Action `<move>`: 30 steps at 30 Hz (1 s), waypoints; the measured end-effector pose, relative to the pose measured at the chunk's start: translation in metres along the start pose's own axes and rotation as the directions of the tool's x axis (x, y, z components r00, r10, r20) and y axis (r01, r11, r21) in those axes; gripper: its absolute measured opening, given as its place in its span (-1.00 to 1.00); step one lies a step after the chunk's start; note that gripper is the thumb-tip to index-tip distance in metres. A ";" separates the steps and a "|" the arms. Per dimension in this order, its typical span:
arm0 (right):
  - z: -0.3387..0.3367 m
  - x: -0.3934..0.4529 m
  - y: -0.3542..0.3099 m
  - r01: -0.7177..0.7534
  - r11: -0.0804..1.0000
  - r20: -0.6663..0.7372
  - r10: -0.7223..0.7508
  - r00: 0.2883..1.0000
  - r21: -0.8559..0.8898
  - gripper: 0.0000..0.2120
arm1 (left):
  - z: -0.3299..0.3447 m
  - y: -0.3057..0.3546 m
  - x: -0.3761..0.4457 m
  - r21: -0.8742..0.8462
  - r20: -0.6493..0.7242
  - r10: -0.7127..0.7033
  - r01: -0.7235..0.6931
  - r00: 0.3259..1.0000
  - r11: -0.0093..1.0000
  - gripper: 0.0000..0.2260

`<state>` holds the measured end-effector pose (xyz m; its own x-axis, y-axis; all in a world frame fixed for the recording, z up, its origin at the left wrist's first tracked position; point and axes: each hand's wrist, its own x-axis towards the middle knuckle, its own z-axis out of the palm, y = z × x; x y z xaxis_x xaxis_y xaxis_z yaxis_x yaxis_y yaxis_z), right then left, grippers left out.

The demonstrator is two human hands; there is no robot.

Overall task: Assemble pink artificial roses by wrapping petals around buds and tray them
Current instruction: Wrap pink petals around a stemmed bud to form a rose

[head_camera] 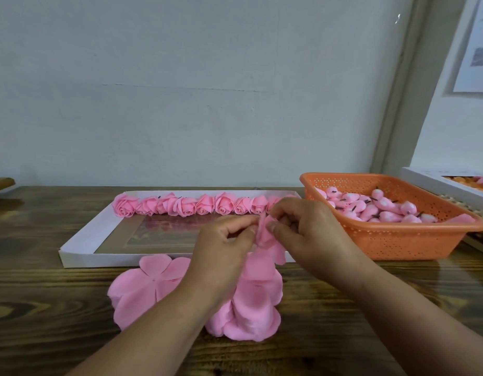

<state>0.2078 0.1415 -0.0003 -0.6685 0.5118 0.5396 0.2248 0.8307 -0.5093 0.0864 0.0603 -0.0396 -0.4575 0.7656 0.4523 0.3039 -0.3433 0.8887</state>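
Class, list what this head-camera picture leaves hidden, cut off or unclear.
- Bud inside the petal: hidden by left hand and right hand.
- Right end of the rose row in the tray: behind the right hand.
- Second tray: cut off by the right edge.
- Wall paper: too blurred to read.

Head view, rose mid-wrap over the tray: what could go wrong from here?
1. Both the left hand and right hand pinch the half-wrapped petal with fingertips only; a slip could let it unwind.
2. The right hand hangs just over the row of finished roses in the white tray; it may knock the end ones.
3. The forearms cross the loose petal pile and might drag petals off the table.
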 end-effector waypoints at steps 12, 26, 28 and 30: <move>-0.004 0.000 0.006 -0.104 0.929 0.122 0.064 0.990 0.356 -0.85 | -0.004 0.003 -0.001 -0.198 0.231 -0.188 0.236 0.954 0.951 -0.76; -0.012 0.001 0.008 -0.225 0.846 0.268 0.102 0.958 0.484 -0.97 | -0.002 0.004 -0.003 -0.196 0.175 -0.247 0.279 0.953 0.940 -0.68; -0.011 0.002 0.008 -0.209 0.869 0.220 0.119 0.968 0.449 -0.93 | -0.002 0.007 -0.003 -0.172 0.168 -0.253 0.281 0.953 0.944 -0.70; -0.010 0.003 0.009 -0.204 0.875 0.169 0.143 0.975 0.439 -0.87 | -0.003 0.008 -0.003 -0.139 0.165 -0.261 0.284 0.951 0.949 -0.81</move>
<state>0.2149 0.1528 0.0037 -0.7396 0.5807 0.3403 0.0216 0.5259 -0.8503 0.0879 0.0536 -0.0337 -0.3764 0.9075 0.1862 0.0421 -0.1840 0.9820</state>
